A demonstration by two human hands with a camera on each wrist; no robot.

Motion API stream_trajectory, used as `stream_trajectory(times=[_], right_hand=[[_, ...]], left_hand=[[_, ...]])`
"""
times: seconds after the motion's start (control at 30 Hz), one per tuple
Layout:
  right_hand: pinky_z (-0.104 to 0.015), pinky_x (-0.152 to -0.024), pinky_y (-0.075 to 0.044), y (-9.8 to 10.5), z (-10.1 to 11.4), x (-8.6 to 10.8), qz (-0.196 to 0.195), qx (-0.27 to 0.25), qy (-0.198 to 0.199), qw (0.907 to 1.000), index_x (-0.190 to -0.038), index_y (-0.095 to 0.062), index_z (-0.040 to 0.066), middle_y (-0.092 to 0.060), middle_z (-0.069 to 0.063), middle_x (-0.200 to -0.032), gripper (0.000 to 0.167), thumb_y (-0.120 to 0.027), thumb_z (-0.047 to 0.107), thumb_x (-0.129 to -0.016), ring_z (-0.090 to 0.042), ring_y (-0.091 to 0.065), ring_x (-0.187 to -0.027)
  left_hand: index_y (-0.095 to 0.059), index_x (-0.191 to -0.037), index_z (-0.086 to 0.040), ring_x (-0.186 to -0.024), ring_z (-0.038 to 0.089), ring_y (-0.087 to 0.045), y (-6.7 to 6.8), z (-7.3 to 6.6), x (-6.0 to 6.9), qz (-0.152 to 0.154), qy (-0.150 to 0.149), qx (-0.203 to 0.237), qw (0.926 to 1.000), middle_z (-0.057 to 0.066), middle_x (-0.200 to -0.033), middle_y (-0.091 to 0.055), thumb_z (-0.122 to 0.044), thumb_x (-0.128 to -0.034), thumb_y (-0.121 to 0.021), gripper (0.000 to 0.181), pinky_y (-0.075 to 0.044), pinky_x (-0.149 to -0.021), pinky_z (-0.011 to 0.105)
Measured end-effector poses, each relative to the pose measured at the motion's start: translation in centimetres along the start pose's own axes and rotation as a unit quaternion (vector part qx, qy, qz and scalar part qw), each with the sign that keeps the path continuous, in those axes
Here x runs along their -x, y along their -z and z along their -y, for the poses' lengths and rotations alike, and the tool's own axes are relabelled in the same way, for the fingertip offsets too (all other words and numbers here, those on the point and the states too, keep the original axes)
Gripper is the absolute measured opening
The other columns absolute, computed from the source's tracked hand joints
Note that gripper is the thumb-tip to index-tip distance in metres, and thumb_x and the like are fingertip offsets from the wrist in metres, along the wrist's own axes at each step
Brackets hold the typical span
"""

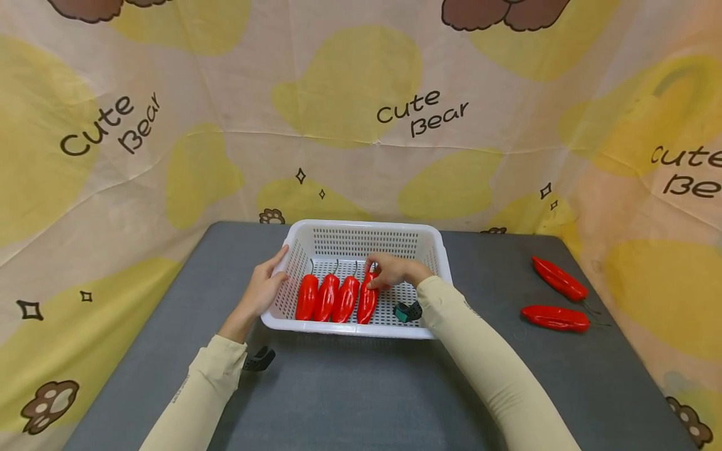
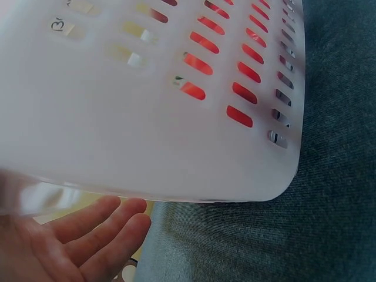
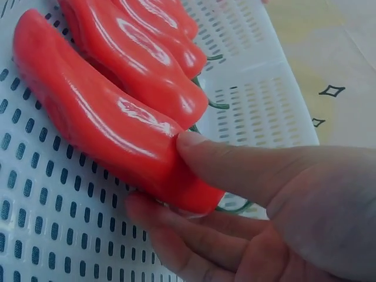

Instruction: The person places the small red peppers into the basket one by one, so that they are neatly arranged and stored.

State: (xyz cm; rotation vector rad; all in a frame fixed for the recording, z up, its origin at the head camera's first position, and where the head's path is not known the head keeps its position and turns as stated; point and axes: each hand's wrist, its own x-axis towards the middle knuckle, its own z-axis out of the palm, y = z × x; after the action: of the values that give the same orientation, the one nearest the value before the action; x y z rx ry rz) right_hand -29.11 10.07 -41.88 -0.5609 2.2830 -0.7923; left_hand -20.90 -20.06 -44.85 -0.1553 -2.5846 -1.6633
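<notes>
Head view: both hands are at the white basket (image 1: 361,330), which stands on the grey tabletop (image 1: 338,388).
Left hand (image 1: 262,289): holds the basket's end by the rim, thumb over the edge.
Right hand (image 1: 389,269): thumb and fingers nearly closed, pinching one red pepper (image 1: 366,305) near its stem end, inside the basket.
Three other peppers (image 1: 326,297): side by side in the basket, between the hands.
Left wrist view: adds three fingers (image 2: 117,235) stretched almost straight by the basket's outer wall, with red showing through the slots.
Right wrist view: adds the thumb on top of the held pepper, fingers underneath, and a green stem (image 3: 235,210) curving out; whether the basket floor carries that pepper cannot be told.
Loose peppers (image 1: 558,318): two, seen only from the head, well right of the right hand, near the tabletop's right edge.
Far edge: beyond both hands, the basket's back rim overlaps it; printed cloth (image 1: 338,81) hangs behind.
Room: basket floor shows right of the right hand; tabletop stretches from the right sleeve (image 1: 485,351) to the loose peppers.
</notes>
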Motion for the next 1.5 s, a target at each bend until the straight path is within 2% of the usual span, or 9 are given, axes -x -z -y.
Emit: stream_trajectory(times=[0.13, 0.4, 0.87, 1.0, 1.1, 1.2, 1.3, 1.4, 1.5], right_hand=[[-0.026, -0.068, -0.059, 0.08, 0.05, 0.02, 0.008, -0.008, -0.015, 0.9998, -0.119, -0.053, 0.003, -0.062, -0.006, -0.086, 0.031, -0.069, 0.009, -0.094, -0.014, -0.059, -0.07], [-0.035, -0.078, -0.063, 0.08, 0.11, -0.27, 0.022, -0.073, -0.019, 0.9969, -0.123, -0.051, 0.002, -0.064, -0.014, -0.101, 0.036, -0.07, 0.004, -0.092, -0.019, -0.066, -0.081], [-0.026, -0.071, -0.059, -0.09, 0.11, -0.28, 0.016, -0.025, -0.016, 0.9994, -0.118, -0.058, 0.005, -0.057, -0.014, -0.102, 0.035, -0.075, 0.01, -0.088, -0.016, -0.057, -0.073], [-0.022, -0.066, -0.053, -0.02, 0.2, -0.17, 0.005, -0.002, -0.018, 0.9998, -0.119, -0.058, 0.008, -0.054, -0.017, -0.114, 0.037, -0.076, 0.017, -0.088, -0.017, -0.053, -0.074], [-0.023, -0.068, -0.049, 0.03, 0.27, -0.09, -0.009, 0.012, -0.018, 0.9997, -0.121, -0.058, 0.009, -0.05, -0.019, -0.125, 0.04, -0.077, 0.02, -0.088, -0.019, -0.052, -0.083], [-0.027, -0.077, -0.048, 0.02, 0.23, -0.09, -0.024, 0.015, -0.017, 0.9995, -0.124, -0.056, 0.008, -0.05, -0.019, -0.131, 0.043, -0.076, 0.023, -0.089, -0.023, -0.05, -0.097], [-0.037, -0.094, -0.048, 0.02, 0.17, -0.06, -0.046, 0.024, -0.012, 0.9986, -0.127, -0.055, 0.008, -0.052, -0.018, -0.136, 0.046, -0.075, 0.025, -0.09, -0.028, -0.05, -0.113], [-0.046, -0.114, -0.04, 0.11, 0.15, -0.08, -0.069, 0.036, -0.004, 0.997, -0.133, -0.054, 0.008, -0.05, -0.018, -0.146, 0.05, -0.074, 0.025, -0.09, -0.031, -0.046, -0.132], [-0.051, -0.122, -0.031, 0.24, 0.09, -0.22, -0.085, 0.046, 0.007, 0.9953, -0.14, -0.051, 0.007, -0.045, -0.019, -0.154, 0.057, -0.073, 0.026, -0.091, -0.035, -0.039, -0.144]], left_hand=[[-0.031, -0.158, -0.007, -0.118, 0.047, -0.06, 0.04, -0.12, -0.04, 0.001, 0.0, 0.001, 1.0, 0.029, -0.154, -0.042, 0.002, -0.0943, -0.042, 0.065, -0.056, -0.092, 0.059], [-0.032, -0.158, -0.01, -0.118, 0.046, -0.06, 0.07, 0.17, -0.17, -0.002, 0.004, 0.002, 1.0, 0.027, -0.154, -0.043, 0.001, -0.0943, -0.043, 0.066, -0.056, -0.093, 0.059], [-0.031, -0.159, -0.014, -0.118, 0.046, -0.06, 0.22, -0.15, 0.11, 0.004, 0.009, 0.013, 0.9999, 0.025, -0.156, -0.042, -0.001, -0.0956, -0.043, 0.066, -0.057, -0.091, 0.057], [-0.031, -0.159, -0.013, -0.119, 0.045, -0.06, 0.17, -0.01, 0.02, 0.001, 0.011, 0.008, 0.9999, 0.025, -0.155, -0.043, 0.0, -0.0951, -0.043, 0.066, -0.057, -0.093, 0.057], [-0.032, -0.159, -0.012, -0.12, 0.046, -0.059, 0.11, 0.11, -0.03, 0.0, 0.009, 0.005, 0.9999, 0.026, -0.155, -0.043, 0.0, -0.0947, -0.043, 0.066, -0.056, -0.094, 0.058], [-0.031, -0.159, -0.011, -0.121, 0.047, -0.059, 0.06, 0.18, -0.04, 0.0, 0.008, 0.001, 1.0, 0.026, -0.155, -0.043, 0.0, -0.0947, -0.042, 0.066, -0.055, -0.095, 0.059], [-0.032, -0.159, -0.011, -0.121, 0.046, -0.059, 0.04, 0.15, -0.04, 0.0, 0.008, -0.002, 1.0, 0.026, -0.155, -0.043, 0.0, -0.0947, -0.042, 0.066, -0.055, -0.095, 0.059], [-0.032, -0.159, -0.012, -0.12, 0.046, -0.059, 0.03, 0.04, -0.03, 0.0, 0.012, -0.003, 0.9999, 0.026, -0.155, -0.043, 0.0, -0.0948, -0.043, 0.066, -0.055, -0.095, 0.059], [-0.031, -0.159, -0.012, -0.12, 0.047, -0.06, 0.02, -0.01, -0.03, 0.002, 0.014, -0.002, 0.9999, 0.026, -0.155, -0.043, 0.0, -0.0951, -0.043, 0.066, -0.055, -0.094, 0.059]])
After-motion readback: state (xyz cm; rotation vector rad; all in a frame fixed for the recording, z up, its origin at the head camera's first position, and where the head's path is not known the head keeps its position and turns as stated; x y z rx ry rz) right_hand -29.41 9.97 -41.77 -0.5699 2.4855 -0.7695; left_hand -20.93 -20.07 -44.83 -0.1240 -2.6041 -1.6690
